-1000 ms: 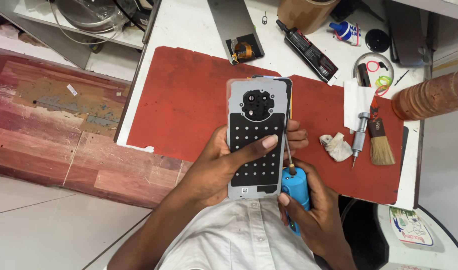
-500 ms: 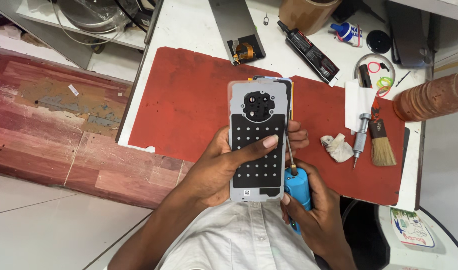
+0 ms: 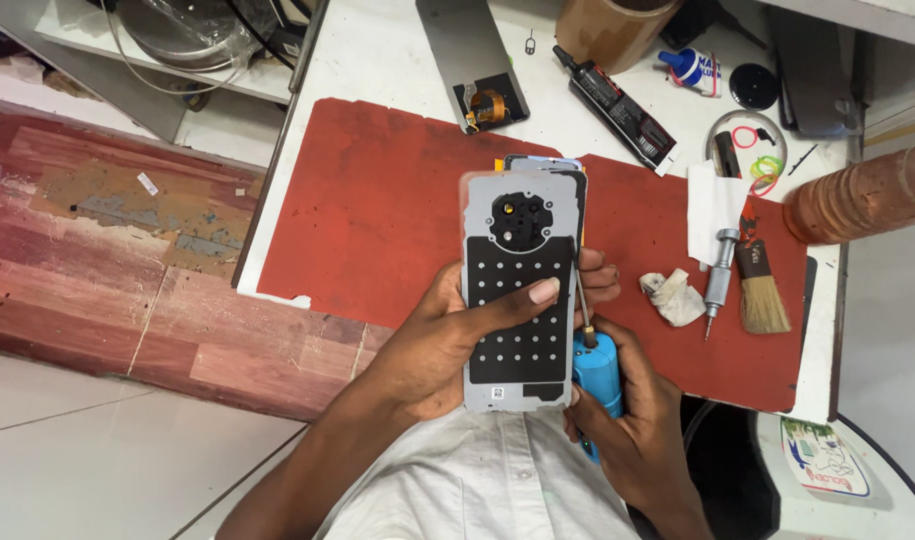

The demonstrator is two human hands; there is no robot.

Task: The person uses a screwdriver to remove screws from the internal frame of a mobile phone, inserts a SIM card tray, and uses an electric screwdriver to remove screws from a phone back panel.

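My left hand (image 3: 433,345) grips an opened phone (image 3: 523,290), held upright over the red mat with its grey inner frame and black dotted plate facing me; the thumb lies across the plate. My right hand (image 3: 633,425) holds a blue-handled screwdriver (image 3: 598,375). Its thin shaft runs up along the phone's right edge, with the tip against that side. My left fingertips show behind the phone's right edge.
A red work mat (image 3: 378,210) covers the white bench (image 3: 378,60). On it lie a crumpled cloth (image 3: 675,297), a silver screwdriver (image 3: 718,275), a small brush (image 3: 761,290) and white paper (image 3: 713,205). Farther back sit a phone panel (image 3: 468,55), a black glue tube (image 3: 618,100) and a brown roll (image 3: 858,195).
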